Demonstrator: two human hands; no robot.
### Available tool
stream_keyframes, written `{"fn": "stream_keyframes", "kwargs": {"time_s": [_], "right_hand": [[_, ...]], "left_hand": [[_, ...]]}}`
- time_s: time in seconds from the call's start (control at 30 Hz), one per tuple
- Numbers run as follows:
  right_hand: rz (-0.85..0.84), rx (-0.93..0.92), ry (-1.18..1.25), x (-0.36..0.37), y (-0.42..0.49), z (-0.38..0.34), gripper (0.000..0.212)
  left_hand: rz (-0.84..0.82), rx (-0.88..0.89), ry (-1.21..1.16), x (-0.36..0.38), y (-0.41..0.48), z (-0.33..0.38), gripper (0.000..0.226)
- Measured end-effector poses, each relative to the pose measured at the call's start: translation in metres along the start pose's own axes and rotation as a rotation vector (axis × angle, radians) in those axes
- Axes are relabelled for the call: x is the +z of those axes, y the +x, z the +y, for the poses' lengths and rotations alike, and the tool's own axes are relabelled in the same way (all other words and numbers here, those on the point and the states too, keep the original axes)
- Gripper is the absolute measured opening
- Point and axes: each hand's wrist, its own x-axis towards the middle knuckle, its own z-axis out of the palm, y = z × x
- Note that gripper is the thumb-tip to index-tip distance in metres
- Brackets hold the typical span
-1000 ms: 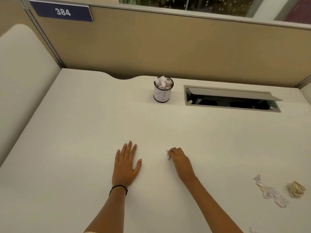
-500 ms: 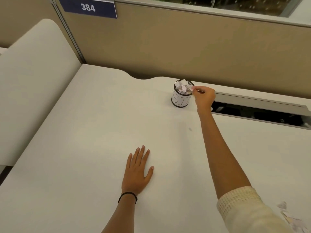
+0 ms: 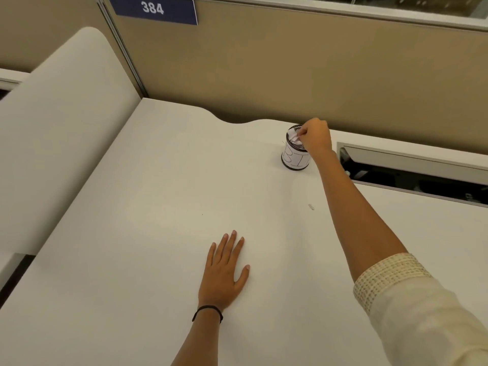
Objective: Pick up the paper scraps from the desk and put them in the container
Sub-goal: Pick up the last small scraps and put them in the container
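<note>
A small round container point(image 3: 293, 157) with hand-drawn letters on its white label stands near the desk's far edge, stuffed with paper scraps point(image 3: 293, 137). My right hand point(image 3: 317, 137) hovers over its rim, fingertips pinched on a paper scrap at the opening. My left hand point(image 3: 224, 270) lies flat on the white desk point(image 3: 158, 180), fingers spread, holding nothing. One tiny scrap point(image 3: 311, 206) lies on the desk below the container, left of my right forearm.
An open cable tray point(image 3: 412, 170) is recessed in the desk right of the container. A tan partition point(image 3: 264, 70) with a blue sign reading 384 point(image 3: 153, 9) backs the desk. A white side panel point(image 3: 60, 122) rises at the left.
My right hand carried a scrap from the desk's middle up to the container and now sits over its opening. The camera view shifted left, so the scraps at the right dropped out of view.
</note>
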Motion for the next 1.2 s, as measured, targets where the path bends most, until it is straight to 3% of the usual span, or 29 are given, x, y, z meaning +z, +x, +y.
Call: {"fn": "stream_keyframes", "kwargs": {"time_s": [0.3, 0.5, 0.7, 0.97, 1.1, 1.2], "right_hand": [[0.178, -0.217, 0.233, -0.031, -0.090, 0.044, 0.025], [0.151, -0.101, 0.294, -0.014, -0.188, 0.128, 0.023], [0.163, -0.012, 0.156, -0.015, -0.270, 0.205, 0.030], [0.418, 0.388, 0.041, -0.073, -0.350, 0.305, 0.037], [0.340, 0.638, -0.137, -0.095, -0.372, 0.346, 0.045], [0.251, 0.778, -0.135, -0.094, -0.385, 0.358, 0.049]], "left_hand": [[0.023, 0.017, -0.015, 0.000, -0.001, 0.000, 0.062], [0.036, 0.025, -0.030, 0.002, 0.000, -0.001, 0.063], [0.034, 0.023, -0.015, 0.005, -0.001, -0.003, 0.065], [0.042, 0.033, 0.005, 0.003, -0.002, -0.001, 0.070], [0.042, 0.031, -0.005, 0.002, -0.002, 0.000, 0.072], [0.039, 0.030, -0.012, 0.002, -0.002, 0.000, 0.072]]}}
